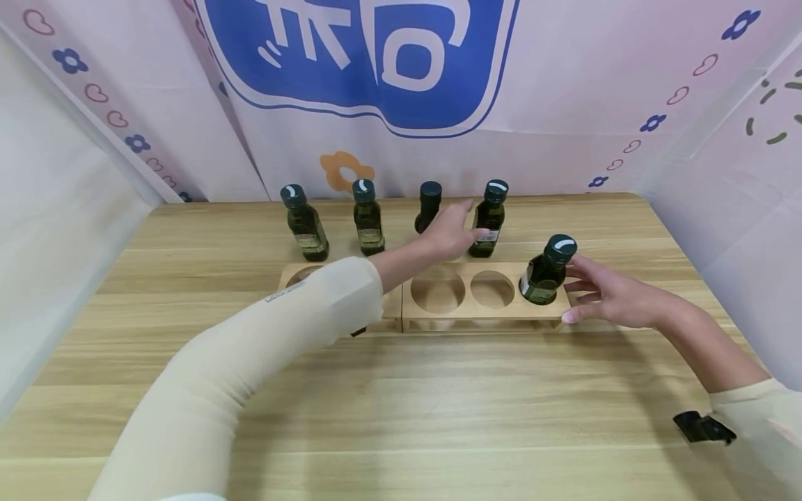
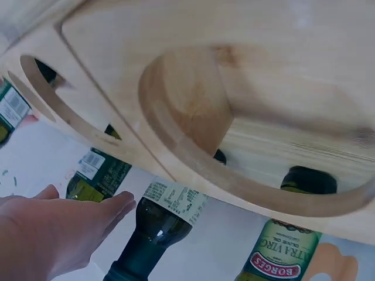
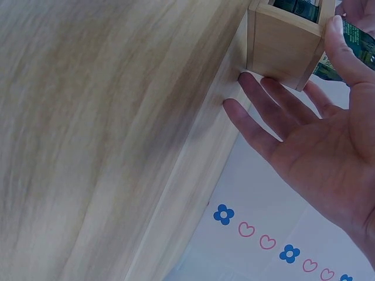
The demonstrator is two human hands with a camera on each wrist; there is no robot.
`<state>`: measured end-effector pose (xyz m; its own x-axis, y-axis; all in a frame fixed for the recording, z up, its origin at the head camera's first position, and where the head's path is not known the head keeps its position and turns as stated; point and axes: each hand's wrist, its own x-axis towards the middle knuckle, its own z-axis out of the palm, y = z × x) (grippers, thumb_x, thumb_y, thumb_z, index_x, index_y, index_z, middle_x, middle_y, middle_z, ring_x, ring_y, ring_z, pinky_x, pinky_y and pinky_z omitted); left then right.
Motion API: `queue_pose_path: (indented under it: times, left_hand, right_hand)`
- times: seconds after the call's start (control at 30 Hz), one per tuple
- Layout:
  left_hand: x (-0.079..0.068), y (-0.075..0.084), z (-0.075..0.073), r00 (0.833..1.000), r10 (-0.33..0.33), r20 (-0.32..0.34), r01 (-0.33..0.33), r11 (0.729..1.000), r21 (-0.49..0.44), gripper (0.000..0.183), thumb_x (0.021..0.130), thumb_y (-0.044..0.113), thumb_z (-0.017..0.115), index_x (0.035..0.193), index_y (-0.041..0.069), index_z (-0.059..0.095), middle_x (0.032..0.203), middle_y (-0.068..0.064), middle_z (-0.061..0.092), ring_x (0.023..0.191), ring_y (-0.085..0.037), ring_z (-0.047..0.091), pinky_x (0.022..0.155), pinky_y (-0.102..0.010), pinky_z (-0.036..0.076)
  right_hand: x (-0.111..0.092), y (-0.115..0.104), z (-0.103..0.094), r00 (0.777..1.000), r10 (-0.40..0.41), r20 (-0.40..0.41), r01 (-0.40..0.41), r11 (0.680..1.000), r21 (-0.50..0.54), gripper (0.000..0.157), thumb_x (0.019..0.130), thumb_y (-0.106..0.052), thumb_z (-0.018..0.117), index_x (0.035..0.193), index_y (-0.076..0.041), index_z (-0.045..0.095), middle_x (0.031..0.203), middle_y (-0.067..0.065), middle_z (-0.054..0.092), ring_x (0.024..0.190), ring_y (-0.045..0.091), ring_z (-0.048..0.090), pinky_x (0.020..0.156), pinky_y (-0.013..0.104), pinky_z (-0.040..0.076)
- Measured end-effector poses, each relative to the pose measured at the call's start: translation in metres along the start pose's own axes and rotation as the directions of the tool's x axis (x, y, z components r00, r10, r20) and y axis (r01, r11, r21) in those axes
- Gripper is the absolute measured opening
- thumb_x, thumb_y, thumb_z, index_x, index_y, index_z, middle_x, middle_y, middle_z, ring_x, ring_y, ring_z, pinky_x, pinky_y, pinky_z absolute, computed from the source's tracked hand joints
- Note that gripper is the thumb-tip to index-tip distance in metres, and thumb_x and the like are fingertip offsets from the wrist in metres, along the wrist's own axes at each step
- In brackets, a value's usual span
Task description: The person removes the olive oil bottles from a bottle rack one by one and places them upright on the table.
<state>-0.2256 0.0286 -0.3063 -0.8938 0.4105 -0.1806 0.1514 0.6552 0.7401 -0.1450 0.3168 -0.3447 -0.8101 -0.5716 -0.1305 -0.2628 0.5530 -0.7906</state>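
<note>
My left hand (image 1: pixel 447 233) reaches over the rack to a dark green olive oil bottle (image 1: pixel 490 219) standing behind it. In the left wrist view the fingers of this hand look straight beside the bottle's label; contact is hard to tell. At the right end of the wooden rack (image 1: pixel 466 316), another olive oil bottle (image 1: pixel 546 271) stands in a round hole, leaning a little. My right hand (image 3: pixel 322 146) is at that end, fingers extended, with the thumb by the rack's corner near the bottle. Two holes to the left in this rack hold nothing.
Behind the racks stand more bottles: one at the left (image 1: pixel 305 226), one beside it (image 1: pixel 368 219), and a slimmer dark one (image 1: pixel 429 202) partly behind my left hand. A second rack (image 1: pixel 291 273) adjoins on the left, mostly covered by my sleeve. A printed cloth (image 1: pixel 545 160) hangs behind.
</note>
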Motion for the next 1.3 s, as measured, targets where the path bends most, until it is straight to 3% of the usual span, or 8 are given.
queue_pose_path:
  times: [0.23,0.37,0.47,0.73,0.93,1.07,1.17,1.3]
  left_hand:
    - [-0.021,-0.011,-0.002,0.998,0.027,0.061,-0.029,0.999,0.037,0.071,0.109,0.025,0.057,0.165,0.005,0.019,0.171,-0.009,0.023,0.156,-0.023,0.024,0.126,-0.038,0.027]
    - [-0.034,-0.017,-0.004,0.992,0.092,0.082,-0.099,0.992,0.082,0.068,0.109,0.025,0.058,0.164,0.005,0.023,0.165,-0.012,0.037,0.105,-0.018,0.066,0.122,-0.036,0.036]
    - [-0.045,-0.022,-0.007,0.983,0.165,0.079,-0.173,0.98,0.1,0.063,0.108,0.022,0.06,0.161,0.003,0.032,0.159,-0.013,0.046,0.067,-0.019,0.052,0.119,-0.036,0.04]
    - [-0.075,-0.043,-0.023,0.956,0.289,0.044,-0.292,0.949,0.117,0.049,0.105,0.015,0.063,0.151,0.003,0.05,0.155,-0.012,0.052,0.086,-0.028,0.067,0.081,-0.033,0.054]
    - [-0.089,-0.061,-0.038,0.948,0.32,-0.001,-0.315,0.935,0.162,0.045,0.103,0.013,0.066,0.146,0.001,0.056,0.149,-0.014,0.058,0.055,-0.021,0.051,0.1,-0.039,0.054]
    - [-0.097,-0.076,-0.048,0.929,0.37,-0.028,-0.361,0.918,0.166,0.041,0.101,0.008,0.068,0.139,-0.003,0.061,0.14,-0.019,0.064,0.087,-0.03,0.073,0.109,-0.045,0.052]
    - [-0.102,-0.088,-0.055,0.91,0.412,-0.039,-0.396,0.895,0.203,0.036,0.099,0.006,0.069,0.134,-0.005,0.064,0.134,-0.021,0.067,0.124,-0.035,0.065,0.107,-0.045,0.053]
    - [-0.109,-0.102,-0.063,0.892,0.452,-0.005,-0.431,0.855,0.289,0.034,0.097,0.007,0.072,0.129,-0.007,0.067,0.129,-0.021,0.07,0.12,-0.035,0.067,0.103,-0.045,0.056]
  right_hand:
    - [0.0,0.0,0.0,1.0,0.009,0.0,-0.009,1.0,-0.001,0.083,0.09,0.0,0.078,0.155,0.007,0.026,0.15,0.039,0.041,0.13,0.06,0.05,0.102,0.059,0.052]
    - [0.001,0.0,0.0,1.0,0.0,0.0,0.0,1.0,-0.001,0.084,0.09,0.0,0.078,0.156,0.007,0.026,0.15,0.04,0.041,0.13,0.06,0.05,0.102,0.059,0.052]
    - [0.001,0.0,0.0,1.0,-0.007,0.0,0.007,1.0,-0.002,0.084,0.09,-0.001,0.078,0.155,0.007,0.026,0.15,0.04,0.041,0.129,0.06,0.05,0.101,0.059,0.052]
    - [-0.001,-0.001,-0.001,1.0,-0.01,0.0,0.01,1.0,-0.013,0.083,0.09,-0.004,0.08,0.154,0.008,0.028,0.149,0.039,0.042,0.129,0.06,0.05,0.101,0.057,0.052]
    - [0.0,-0.001,-0.001,1.0,-0.004,0.001,0.004,1.0,-0.003,0.083,0.09,-0.004,0.079,0.154,0.007,0.027,0.15,0.039,0.041,0.13,0.06,0.05,0.102,0.058,0.051]
    - [0.0,-0.001,0.0,1.0,-0.007,0.002,0.007,1.0,-0.003,0.083,0.09,-0.002,0.079,0.154,0.008,0.027,0.15,0.04,0.04,0.129,0.06,0.05,0.101,0.059,0.052]
    - [0.0,-0.001,0.0,1.0,0.001,0.001,-0.001,1.0,-0.003,0.083,0.09,-0.001,0.078,0.155,0.008,0.027,0.151,0.04,0.04,0.13,0.06,0.049,0.102,0.059,0.051]
    - [0.0,-0.002,0.0,1.0,0.014,0.003,-0.014,1.0,-0.003,0.084,0.09,-0.001,0.078,0.155,0.008,0.026,0.151,0.04,0.04,0.131,0.06,0.049,0.102,0.059,0.051]
